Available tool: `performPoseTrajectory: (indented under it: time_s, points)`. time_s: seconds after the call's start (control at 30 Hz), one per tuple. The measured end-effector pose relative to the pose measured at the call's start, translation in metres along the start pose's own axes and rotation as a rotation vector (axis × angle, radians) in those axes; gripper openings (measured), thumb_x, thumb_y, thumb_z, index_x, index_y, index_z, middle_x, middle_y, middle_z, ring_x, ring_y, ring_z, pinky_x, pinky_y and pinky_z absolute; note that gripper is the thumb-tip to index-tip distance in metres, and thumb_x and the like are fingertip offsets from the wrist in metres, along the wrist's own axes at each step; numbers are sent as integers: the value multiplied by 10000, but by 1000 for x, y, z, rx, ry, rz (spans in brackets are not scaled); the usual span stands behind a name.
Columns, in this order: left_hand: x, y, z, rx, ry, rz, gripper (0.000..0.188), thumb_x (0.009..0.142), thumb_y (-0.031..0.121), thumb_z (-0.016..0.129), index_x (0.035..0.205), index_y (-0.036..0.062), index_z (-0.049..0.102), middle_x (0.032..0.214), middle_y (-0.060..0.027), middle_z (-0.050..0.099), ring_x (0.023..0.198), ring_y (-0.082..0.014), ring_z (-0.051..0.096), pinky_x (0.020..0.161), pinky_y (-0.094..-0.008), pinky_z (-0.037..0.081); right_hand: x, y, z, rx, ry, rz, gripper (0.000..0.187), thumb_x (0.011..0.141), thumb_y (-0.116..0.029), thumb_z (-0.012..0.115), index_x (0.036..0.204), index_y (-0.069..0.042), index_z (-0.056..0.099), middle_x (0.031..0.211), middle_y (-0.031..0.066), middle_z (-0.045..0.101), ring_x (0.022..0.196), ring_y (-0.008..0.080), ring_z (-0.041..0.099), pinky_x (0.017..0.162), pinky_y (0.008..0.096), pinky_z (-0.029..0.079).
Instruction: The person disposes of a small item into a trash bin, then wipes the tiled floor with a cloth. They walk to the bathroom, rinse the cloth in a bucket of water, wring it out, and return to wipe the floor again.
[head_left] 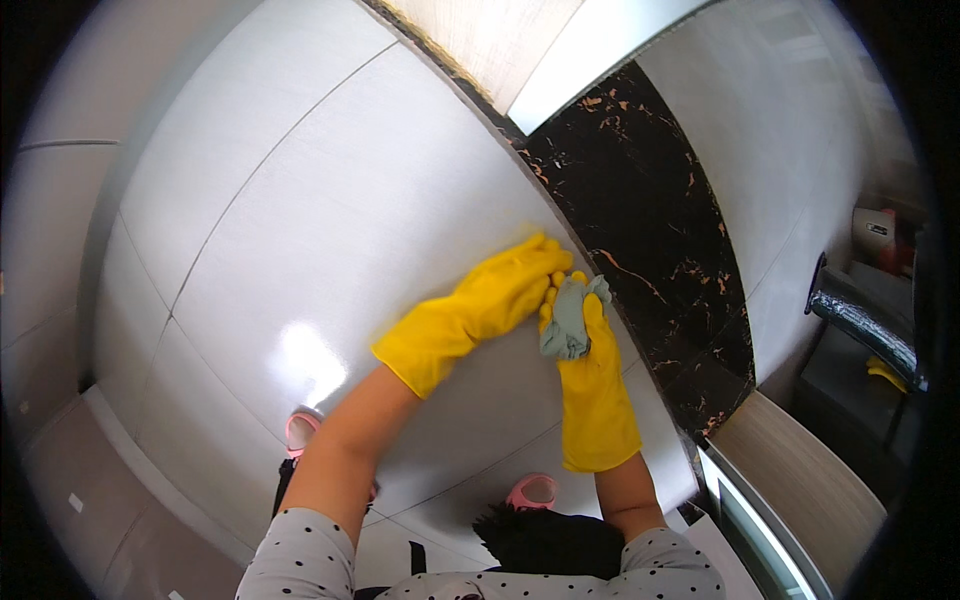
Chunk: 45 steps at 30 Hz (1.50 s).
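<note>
Both my hands wear long yellow rubber gloves above a light grey tiled floor [300,215]. My right hand [594,365] is closed around a crumpled grey-green cloth [569,325], which bunches out between the gloved fingers. My left hand [505,290] reaches in from the left with its fingers stretched out and close together. Its fingertips lie right by the right hand's fingers and the top of the cloth; whether they touch the cloth I cannot tell. Beside the cloth, a black marble strip [650,240] with orange veins borders the tiles.
A pale wood-look panel with a white edge [570,60] juts in at the top. At the lower right stands a wooden-topped unit [800,450]. Farther right are a dark bin-like object [860,320] and a small yellow item [886,373]. Pink sandals [533,490] show on my feet.
</note>
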<state>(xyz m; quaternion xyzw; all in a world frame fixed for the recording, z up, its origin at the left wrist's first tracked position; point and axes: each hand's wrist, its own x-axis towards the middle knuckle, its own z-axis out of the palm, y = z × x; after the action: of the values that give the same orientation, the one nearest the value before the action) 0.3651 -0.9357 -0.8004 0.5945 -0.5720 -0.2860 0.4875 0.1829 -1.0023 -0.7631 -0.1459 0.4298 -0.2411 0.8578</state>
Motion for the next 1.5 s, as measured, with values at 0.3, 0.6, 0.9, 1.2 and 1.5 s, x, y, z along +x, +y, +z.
performPoseTrajectory:
  time_s: [0.3, 0.6, 0.9, 1.2, 1.5]
  points:
    - [-20, 49, 35, -435, 230, -255, 366, 1044, 236, 422, 1297, 0, 541, 1313, -132, 579, 1267, -266, 508, 1114, -381, 331, -39, -42, -57, 92, -84, -42, 486, 999, -349, 543, 1418, -136, 418, 1371, 126, 507, 1161, 232, 548, 1017, 397, 447]
    - [32, 68, -9, -218, -94, -253, 293, 1002, 156, 465, 1232, 24, 590, 1256, -130, 619, 1194, -276, 560, 1052, -353, 392, -64, -64, -75, 231, 14, 7, 454, 992, -307, 562, 1401, -149, 445, 1387, 130, 509, 1194, 240, 562, 1043, 418, 450]
    - [-7, 60, 33, -236, -347, -40, 320, 981, 217, 492, 1212, 28, 606, 1213, -132, 644, 1203, -344, 543, 1041, -401, 410, -79, -75, -88, 302, -21, -49, 415, 999, -300, 547, 1382, -157, 474, 1407, 126, 494, 1225, 245, 536, 1046, 424, 434]
    - [65, 38, 61, -202, -561, -51, 331, 975, 240, 502, 1217, 44, 615, 1184, -124, 658, 1128, -329, 581, 993, -422, 441, -85, -91, -87, 399, -3, -110, 433, 984, -288, 575, 1389, -175, 470, 1423, 134, 476, 1229, 257, 530, 1055, 438, 432]
    - [-21, 47, 32, -367, -771, -79, 389, 1011, 299, 443, 1211, 8, 606, 1161, -150, 666, 1142, -308, 595, 1001, -403, 439, -89, -83, -88, 374, -39, -62, 406, 989, -284, 563, 1373, -172, 494, 1401, 143, 502, 1208, 263, 550, 1032, 442, 451]
